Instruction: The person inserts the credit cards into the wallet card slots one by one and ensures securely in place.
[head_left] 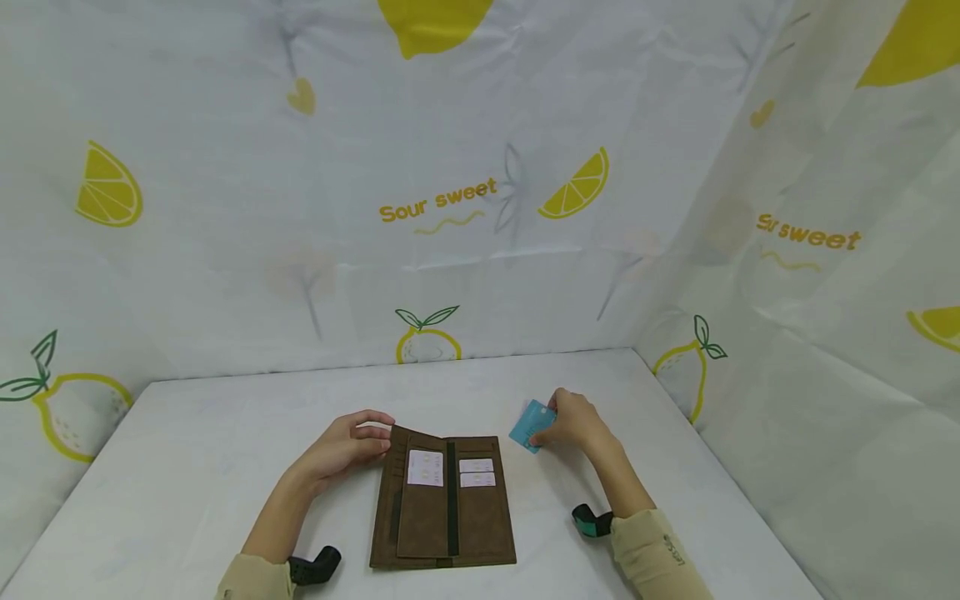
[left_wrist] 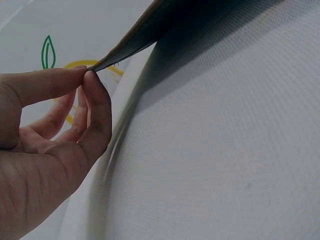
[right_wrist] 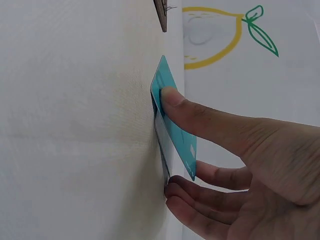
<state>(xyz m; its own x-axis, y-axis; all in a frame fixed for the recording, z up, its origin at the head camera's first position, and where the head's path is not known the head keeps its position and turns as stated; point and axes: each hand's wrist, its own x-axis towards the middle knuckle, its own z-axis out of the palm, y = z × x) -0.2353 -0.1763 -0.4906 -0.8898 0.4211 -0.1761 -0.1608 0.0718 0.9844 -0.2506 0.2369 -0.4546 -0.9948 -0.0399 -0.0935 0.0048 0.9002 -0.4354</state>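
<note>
A brown wallet [head_left: 420,533] lies opened out, with pale cards [head_left: 425,468] showing in its slots on both halves. My left hand [head_left: 347,448] is at its upper left corner. In the left wrist view the thumb and index finger pinch the edge of the wallet [left_wrist: 135,40], which is raised off the table there. To the right of the wallet, my right hand [head_left: 577,425] holds a light blue card [head_left: 531,423]. In the right wrist view the thumb lies on the blue card [right_wrist: 164,82], and a second thin, pale sheet or card [right_wrist: 162,135] shows beneath it, near the fingertips.
White cloth covers the table [head_left: 225,483]. Lemon-printed white cloth walls [head_left: 247,250] rise behind it and at the right. Black devices [head_left: 315,567] are strapped at both wrists, below beige sleeves [head_left: 656,550].
</note>
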